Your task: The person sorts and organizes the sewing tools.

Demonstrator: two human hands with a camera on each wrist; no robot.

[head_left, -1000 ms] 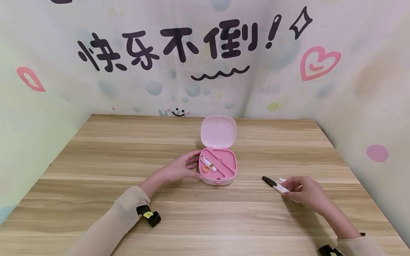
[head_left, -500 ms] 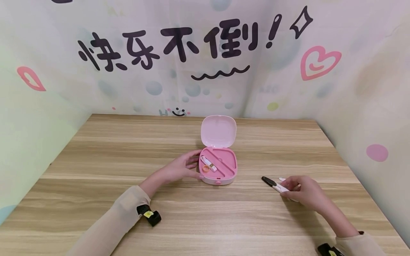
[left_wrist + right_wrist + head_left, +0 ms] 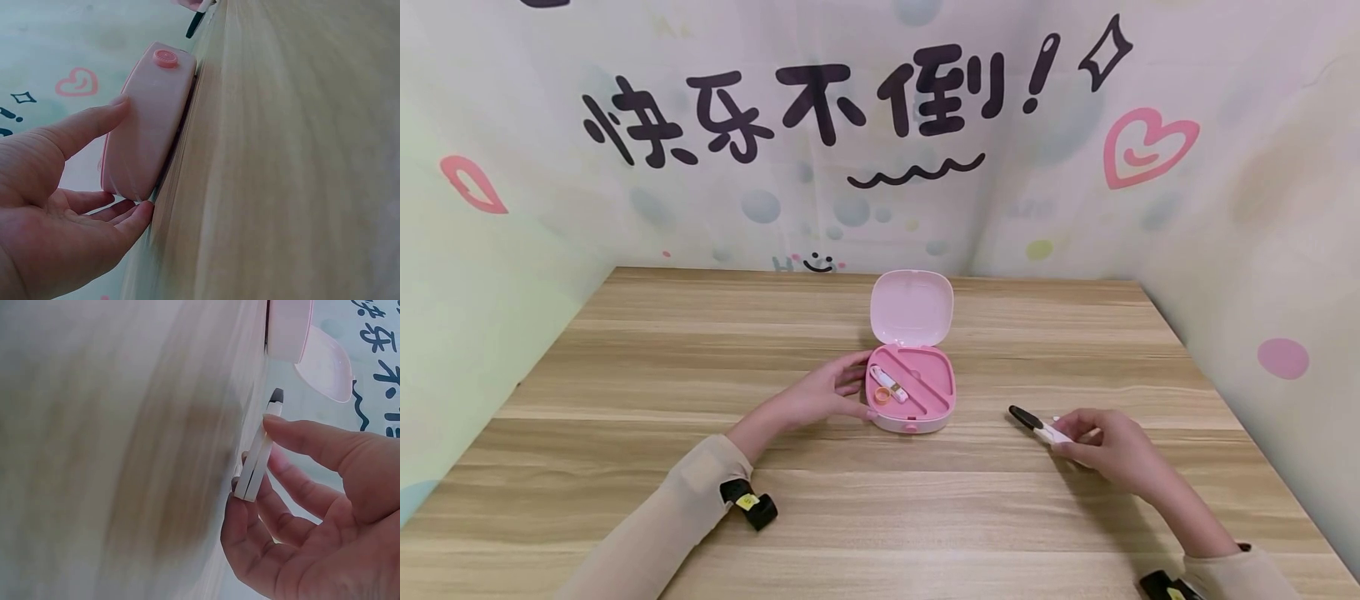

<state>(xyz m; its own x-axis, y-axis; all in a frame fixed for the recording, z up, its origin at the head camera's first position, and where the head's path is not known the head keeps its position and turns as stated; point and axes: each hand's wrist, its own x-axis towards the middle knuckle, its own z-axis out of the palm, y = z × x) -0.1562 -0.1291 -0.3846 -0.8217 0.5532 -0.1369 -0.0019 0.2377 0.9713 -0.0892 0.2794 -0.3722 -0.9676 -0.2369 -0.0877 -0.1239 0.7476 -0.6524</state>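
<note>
A pink sewing-kit-like box (image 3: 913,423) stands on the table with its pale lid (image 3: 912,308) raised. My left hand (image 3: 823,390) holds the box's left end, thumb at the front and fingers round the side. In its tray lie a white, bundled strip (image 3: 889,384) and an orange ring (image 3: 882,396). My right hand (image 3: 1108,446) pinches small white thread snips (image 3: 255,462) with a black tip cover (image 3: 1022,417), between thumb and fingers, to the right of the box. Its fingers hide part of the white handles.
The wood-grain table (image 3: 850,533) extends around both hands. A printed cloth backdrop (image 3: 700,208) rises behind the table and along both sides. Black straps with small devices (image 3: 749,503) sit on the wrists over beige sleeves.
My right hand has shifted slightly left and away from me with the thread snips. The left hand and the box have stayed where they were.
</note>
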